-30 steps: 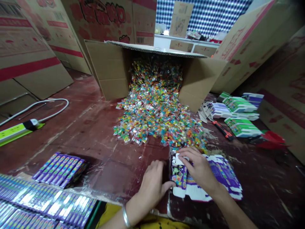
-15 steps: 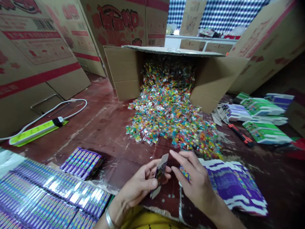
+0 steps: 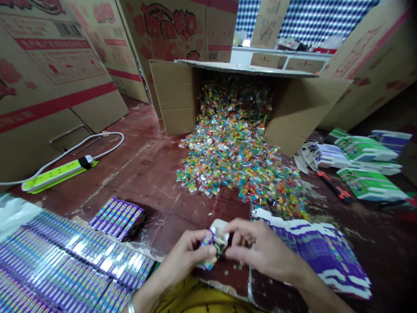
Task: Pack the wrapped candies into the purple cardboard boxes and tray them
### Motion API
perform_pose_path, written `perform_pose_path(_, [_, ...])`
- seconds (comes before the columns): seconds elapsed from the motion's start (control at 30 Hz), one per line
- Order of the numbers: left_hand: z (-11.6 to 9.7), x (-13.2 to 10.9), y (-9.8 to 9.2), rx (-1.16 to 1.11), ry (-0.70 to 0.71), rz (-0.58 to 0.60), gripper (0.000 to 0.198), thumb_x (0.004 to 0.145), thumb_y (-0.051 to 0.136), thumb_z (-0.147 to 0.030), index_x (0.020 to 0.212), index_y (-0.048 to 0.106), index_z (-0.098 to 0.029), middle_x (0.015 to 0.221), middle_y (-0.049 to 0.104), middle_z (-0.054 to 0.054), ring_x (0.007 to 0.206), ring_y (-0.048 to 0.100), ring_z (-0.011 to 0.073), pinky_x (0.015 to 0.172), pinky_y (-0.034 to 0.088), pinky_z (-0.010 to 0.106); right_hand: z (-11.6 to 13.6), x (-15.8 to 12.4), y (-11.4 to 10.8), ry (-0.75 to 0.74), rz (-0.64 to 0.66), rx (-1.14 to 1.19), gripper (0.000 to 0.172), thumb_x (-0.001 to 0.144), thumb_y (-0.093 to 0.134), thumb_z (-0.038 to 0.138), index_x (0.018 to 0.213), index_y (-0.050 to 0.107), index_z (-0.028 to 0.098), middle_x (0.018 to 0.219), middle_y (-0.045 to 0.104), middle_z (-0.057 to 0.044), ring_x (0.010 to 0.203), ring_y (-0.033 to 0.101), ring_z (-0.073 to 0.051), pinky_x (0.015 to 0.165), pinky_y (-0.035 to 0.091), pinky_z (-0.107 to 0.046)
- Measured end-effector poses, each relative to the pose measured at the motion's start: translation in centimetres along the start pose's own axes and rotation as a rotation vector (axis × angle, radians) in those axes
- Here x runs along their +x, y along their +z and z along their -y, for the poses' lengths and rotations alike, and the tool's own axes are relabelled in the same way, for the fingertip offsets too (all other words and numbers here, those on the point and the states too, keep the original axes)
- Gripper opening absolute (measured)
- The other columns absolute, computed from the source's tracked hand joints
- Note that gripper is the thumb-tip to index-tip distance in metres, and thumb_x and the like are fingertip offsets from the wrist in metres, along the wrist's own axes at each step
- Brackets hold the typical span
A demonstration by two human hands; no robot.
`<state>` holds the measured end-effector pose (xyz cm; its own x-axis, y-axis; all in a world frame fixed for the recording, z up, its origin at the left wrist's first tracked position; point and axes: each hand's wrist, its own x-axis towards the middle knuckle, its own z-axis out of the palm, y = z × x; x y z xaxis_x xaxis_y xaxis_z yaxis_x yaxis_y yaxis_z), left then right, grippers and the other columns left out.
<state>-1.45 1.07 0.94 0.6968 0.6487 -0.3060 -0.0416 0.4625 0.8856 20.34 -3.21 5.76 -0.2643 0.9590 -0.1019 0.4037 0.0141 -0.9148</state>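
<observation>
My left hand [image 3: 190, 252] is closed around a small purple candy box [image 3: 208, 250]. The carton's top stands open, with a pale flap [image 3: 219, 226] sticking up. At the box's right side is my right hand [image 3: 257, 245], slightly blurred, its thumb and forefinger apart and the other fingers curled. Nothing shows in it; whether a fingertip touches the flap I cannot tell. Just right of that hand lies a stack of flat purple cartons [image 3: 309, 243]. Ahead of both hands, a heap of clear packets of colourful candies [image 3: 234, 161] spills from a cardboard box [image 3: 178, 98] lying on its side.
Rows of filled purple boxes [image 3: 74, 256] cover the lower left. A smaller group of purple boxes [image 3: 117, 218] sits behind them. A power strip [image 3: 57, 173] with a white cord lies further left. A red-black cutter [image 3: 335, 187] and green cartons [image 3: 369, 184] are at right.
The flat-looking carton in my left hand now shows its printed front and an opened top. My right hand has moved down and leftward against it, its fingers more curled. The view shifted slightly.
</observation>
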Motion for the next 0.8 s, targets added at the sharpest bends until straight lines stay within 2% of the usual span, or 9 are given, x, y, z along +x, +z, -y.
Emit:
perform_pose_path(0.07, [0.7, 0.1, 0.3, -0.046, 0.078, -0.172, 0.025, 0.081, 0.074, -0.035, 0.096, 0.076, -0.015, 0.081, 0.069, 0.002, 0.072, 0.059, 0.0147, 0.068, 0.044, 0.022, -0.7, 0.5, 1.5, 0.027, -0.193, 0.103, 0.03, 0.082, 0.071, 0.028, 0.112, 0.069, 0.024, 0.087, 0.073, -0.001, 0.075, 0.067, -0.016, 0.064, 0.052, -0.022])
perform_pose_path(0.13, [1.4, 0.3, 1.0, -0.107, 0.144, -0.317, 0.024, 0.078, 0.077, -0.033, 0.096, 0.075, -0.016, 0.085, 0.069, 0.002, 0.078, 0.06, 0.0162, 0.072, 0.047, 0.023, -1.4, 0.8, 3.3, -0.01, -0.249, 0.157, 0.032, 0.082, 0.071, 0.027, 0.114, 0.068, 0.024, 0.101, 0.072, -0.004, 0.089, 0.067, -0.019, 0.075, 0.054, -0.027])
perform_pose_path(0.23, [2.4, 0.8, 1.9, -0.164, 0.162, -0.511, 0.023, 0.072, 0.082, -0.033, 0.085, 0.073, -0.016, 0.078, 0.067, 0.001, 0.07, 0.06, 0.0145, 0.065, 0.05, 0.023, -2.3, 1.1, 5.8, -0.056, -0.35, 0.123, 0.013, 0.09, 0.062, 0.029, 0.089, 0.07, 0.019, 0.083, 0.067, -0.002, 0.078, 0.063, -0.016, 0.074, 0.052, -0.025])
perform_pose_path(0.3, [2.8, 1.0, 2.3, -0.142, 0.181, -0.622, 0.024, 0.071, 0.082, -0.033, 0.084, 0.07, -0.017, 0.074, 0.067, 0.0, 0.065, 0.061, 0.0134, 0.061, 0.051, 0.022, -2.8, 1.3, 6.8, -0.035, -0.445, 0.081, 0.027, 0.094, 0.056, 0.032, 0.074, 0.066, 0.017, 0.069, 0.059, 0.0, 0.066, 0.056, -0.014, 0.062, 0.048, -0.023])
perform_pose_path(0.37, [3.2, 1.1, 2.4, -0.104, 0.254, -0.694, 0.033, 0.071, 0.082, -0.032, 0.097, 0.065, -0.02, 0.081, 0.069, 0.0, 0.072, 0.065, 0.0151, 0.066, 0.054, 0.023, -3.2, 1.6, 7.4, -0.013, -0.484, 0.085, 0.031, 0.096, 0.054, 0.034, 0.073, 0.066, 0.017, 0.066, 0.057, 0.0, 0.062, 0.054, -0.013, 0.057, 0.046, -0.022])
perform_pose_path(0.43, [3.3, 0.9, 2.2, -0.059, 0.346, -0.742, 0.05, 0.073, 0.081, -0.031, 0.116, 0.057, -0.026, 0.092, 0.069, 0.001, 0.078, 0.069, 0.0159, 0.071, 0.056, 0.024, -3.7, 2.0, 7.7, -0.024, -0.5, 0.141, 0.023, 0.095, 0.055, 0.032, 0.09, 0.071, 0.017, 0.077, 0.065, -0.002, 0.072, 0.062, -0.016, 0.066, 0.051, -0.024])
perform_pose_path(0.53, [3.3, 0.4, 1.8, 0.053, 0.373, -0.679, 0.057, 0.078, 0.076, -0.032, 0.13, 0.052, -0.03, 0.107, 0.069, 0.003, 0.085, 0.071, 0.0178, 0.076, 0.058, 0.026, -4.4, 2.4, 8.0, -0.094, -0.556, 0.183, 0.034, 0.093, 0.059, 0.028, 0.126, 0.063, 0.022, 0.11, 0.071, -0.006, 0.097, 0.067, -0.021, 0.086, 0.054, -0.031])
perform_pose_path(0.6, [3.1, 0.1, 1.4, 0.126, 0.324, -0.571, 0.054, 0.082, 0.072, -0.032, 0.132, 0.054, -0.029, 0.118, 0.069, 0.005, 0.096, 0.07, 0.0213, 0.083, 0.057, 0.029, -4.7, 2.5, 8.1, -0.146, -0.586, 0.129, 0.041, 0.092, 0.06, 0.026, 0.134, 0.058, 0.025, 0.121, 0.068, -0.007, 0.105, 0.066, -0.022, 0.092, 0.053, -0.034])
perform_pose_path(0.8, [2.1, -0.5, 0.6, 0.12, 0.287, -0.33, 0.039, 0.087, 0.066, -0.031, 0.125, 0.058, -0.024, 0.12, 0.068, 0.008, 0.103, 0.067, 0.0233, 0.088, 0.054, 0.031, -4.8, 2.2, 8.0, -0.246, -0.617, -0.036, 0.032, 0.093, 0.059, 0.02, 0.124, 0.063, 0.024, 0.101, 0.07, -0.006, 0.088, 0.066, -0.019, 0.081, 0.053, -0.03])
